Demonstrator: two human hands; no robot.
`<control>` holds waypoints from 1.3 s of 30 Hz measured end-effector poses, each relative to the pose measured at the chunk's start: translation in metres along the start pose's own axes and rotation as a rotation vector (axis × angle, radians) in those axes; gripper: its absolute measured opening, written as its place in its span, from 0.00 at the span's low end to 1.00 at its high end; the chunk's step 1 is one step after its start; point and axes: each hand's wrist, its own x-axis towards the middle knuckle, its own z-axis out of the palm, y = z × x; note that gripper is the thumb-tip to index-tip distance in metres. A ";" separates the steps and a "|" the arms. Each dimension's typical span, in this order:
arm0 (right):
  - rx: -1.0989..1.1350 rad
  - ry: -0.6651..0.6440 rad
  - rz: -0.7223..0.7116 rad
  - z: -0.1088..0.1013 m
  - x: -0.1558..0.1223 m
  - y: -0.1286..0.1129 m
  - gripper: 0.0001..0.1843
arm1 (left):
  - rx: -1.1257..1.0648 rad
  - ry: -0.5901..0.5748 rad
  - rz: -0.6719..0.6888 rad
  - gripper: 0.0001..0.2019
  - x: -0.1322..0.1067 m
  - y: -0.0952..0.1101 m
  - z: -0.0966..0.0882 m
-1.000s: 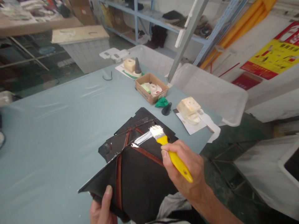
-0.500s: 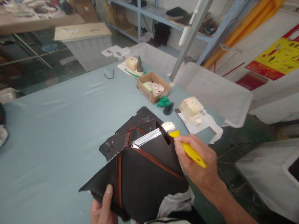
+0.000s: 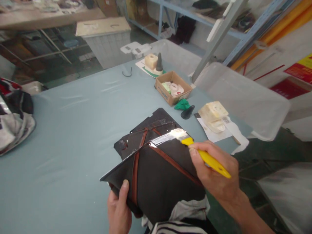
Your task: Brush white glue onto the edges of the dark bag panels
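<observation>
My left hand grips the lower left edge of a black leather-like panel with brown crossing strips, thumb on top and the other fingers underneath. In my right hand is a paintbrush with a yellow handle. Its white-coated bristles touch the panel's upper edge, where a wet white streak runs along the border. Behind that edge, another black panel with similar brown strips lies on the table.
On the pale blue table stand a cardboard box with tape rolls, a green cloth, a dark cone and a cream block on paper. At the left edge sits a bag-like bundle.
The brush has gone from just off the panel's upper right corner onto its edge, its bristles now on the white streak. The camera view has turned left.
</observation>
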 end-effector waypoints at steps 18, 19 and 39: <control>0.372 -0.209 -0.100 0.063 -0.023 -0.053 0.06 | -0.245 -0.106 -0.143 0.32 -0.008 0.027 0.018; 0.363 -0.199 -0.087 0.062 -0.023 -0.050 0.06 | -0.259 -0.104 -0.152 0.32 -0.008 0.027 0.018; 0.302 -0.256 -0.124 0.056 -0.016 -0.039 0.04 | -0.317 -0.184 -0.170 0.30 -0.001 0.022 0.016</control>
